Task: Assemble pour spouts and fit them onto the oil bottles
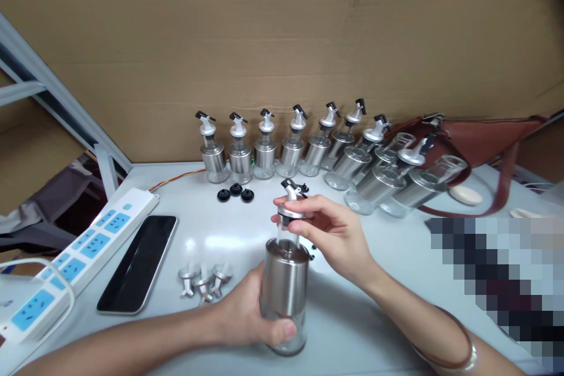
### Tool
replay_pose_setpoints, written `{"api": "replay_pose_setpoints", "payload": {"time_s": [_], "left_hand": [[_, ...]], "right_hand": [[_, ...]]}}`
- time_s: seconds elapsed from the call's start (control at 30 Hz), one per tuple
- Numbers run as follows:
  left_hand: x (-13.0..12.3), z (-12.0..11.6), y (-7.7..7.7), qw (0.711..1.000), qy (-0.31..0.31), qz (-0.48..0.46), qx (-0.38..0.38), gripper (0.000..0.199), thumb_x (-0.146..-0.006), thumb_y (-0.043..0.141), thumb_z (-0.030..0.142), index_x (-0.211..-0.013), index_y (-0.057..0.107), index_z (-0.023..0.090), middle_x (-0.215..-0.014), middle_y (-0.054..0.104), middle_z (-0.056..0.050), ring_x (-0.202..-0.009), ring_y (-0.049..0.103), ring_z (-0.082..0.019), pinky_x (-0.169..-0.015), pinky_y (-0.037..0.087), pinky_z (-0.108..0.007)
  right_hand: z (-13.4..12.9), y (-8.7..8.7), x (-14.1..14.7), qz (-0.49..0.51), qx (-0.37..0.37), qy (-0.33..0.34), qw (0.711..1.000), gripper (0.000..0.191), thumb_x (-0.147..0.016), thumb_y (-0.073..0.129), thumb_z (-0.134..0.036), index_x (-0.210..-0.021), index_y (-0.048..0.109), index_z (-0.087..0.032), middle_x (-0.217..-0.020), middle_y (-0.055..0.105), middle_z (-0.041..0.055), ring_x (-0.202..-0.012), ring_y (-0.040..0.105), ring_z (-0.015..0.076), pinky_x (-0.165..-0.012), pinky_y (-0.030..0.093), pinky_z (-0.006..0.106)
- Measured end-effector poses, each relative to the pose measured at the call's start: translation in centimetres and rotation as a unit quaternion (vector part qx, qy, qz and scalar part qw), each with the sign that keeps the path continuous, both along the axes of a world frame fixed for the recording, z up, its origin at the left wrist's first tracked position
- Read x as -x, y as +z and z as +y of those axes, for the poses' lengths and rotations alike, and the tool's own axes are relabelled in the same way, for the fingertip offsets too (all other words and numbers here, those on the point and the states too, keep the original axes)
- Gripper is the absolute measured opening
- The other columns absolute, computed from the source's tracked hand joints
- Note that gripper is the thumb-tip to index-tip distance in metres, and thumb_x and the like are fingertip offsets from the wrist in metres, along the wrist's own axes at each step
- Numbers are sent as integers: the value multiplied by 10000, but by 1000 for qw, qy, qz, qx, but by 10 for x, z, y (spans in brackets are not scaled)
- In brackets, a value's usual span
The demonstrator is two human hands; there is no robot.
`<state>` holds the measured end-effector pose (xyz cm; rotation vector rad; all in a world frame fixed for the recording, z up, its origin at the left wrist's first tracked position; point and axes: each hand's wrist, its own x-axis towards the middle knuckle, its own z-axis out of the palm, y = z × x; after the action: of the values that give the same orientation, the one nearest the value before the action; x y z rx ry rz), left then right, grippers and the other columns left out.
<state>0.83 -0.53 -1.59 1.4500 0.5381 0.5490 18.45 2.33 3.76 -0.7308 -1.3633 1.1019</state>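
1. I have my left hand (247,312) gripping the low part of a shiny bottle (285,282), in the near middle.
2. My right hand (337,236) has its thumb and fingers pinched around the spout (291,191) on top.
3. Left of the bottle lie three little metal pieces (203,288), then a black phone (138,264).
4. Farther back sit three round black bits (236,190).
5. Far away, more bottles (317,154) make a row by brown cardboard (273,53).
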Motion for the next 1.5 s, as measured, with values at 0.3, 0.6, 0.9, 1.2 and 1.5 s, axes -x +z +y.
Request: {"api": "replay_pose_setpoints", "payload": {"time_s": [0.3, 0.6, 0.9, 1.2, 1.5], "left_hand": [[-2, -1, 2, 1000, -12, 2, 1, 595, -716, 641, 657, -1003, 478, 162, -830, 508, -30, -705, 463, -152, -617, 360, -264], [2, 0, 2, 999, -31, -11, 4, 635, -722, 721, 560, -1156, 467, 172, -1072, 541, -101, -1072, 494, -303, -953, 372, -455], [-1, -2, -1, 996, -15, -14, 89, 462, -889, 566, 513, -1180, 367, 214, -1079, 504, -86, -934, 559, -196, -825, 412, -377], [-4, -2, -3, 996, 1, -3, 92, 344, -943, 495, 439, -1158, 379, 197, -978, 531, -51, -832, 573, -163, -791, 423, -366], [-4, -1, -2, 997, 1, 11, 79, 249, -946, 488, 318, -1143, 412, 186, -946, 562, -51, -816, 592, -160, -785, 449, -350]], "right_hand": [[0, -1, 3, -40, -24, -30, 998, 105, -785, 738, -183, -879, 739, -231, -902, 757, 33, -792, 734, 158, -714, 620, 270], [-33, 7, -4, -15, -15, 17, 1000, 279, -882, 633, -164, -1110, 624, -324, -1212, 617, 36, -954, 699, 146, -818, 596, 306], [-38, 25, -66, -41, -185, -319, 929, 580, -797, 686, -58, -1226, 544, -421, -1112, 668, 29, -882, 697, 188, -767, 605, 402], [-5, -7, -152, -242, -281, -461, 806, 745, -738, 759, -127, -1347, 458, -432, -1107, 627, 96, -820, 693, 217, -776, 538, 458], [9, -33, -175, -241, -269, -449, 817, 616, -801, 694, -171, -1340, 464, -361, -1172, 594, 140, -1043, 660, 278, -857, 493, 460]]}}
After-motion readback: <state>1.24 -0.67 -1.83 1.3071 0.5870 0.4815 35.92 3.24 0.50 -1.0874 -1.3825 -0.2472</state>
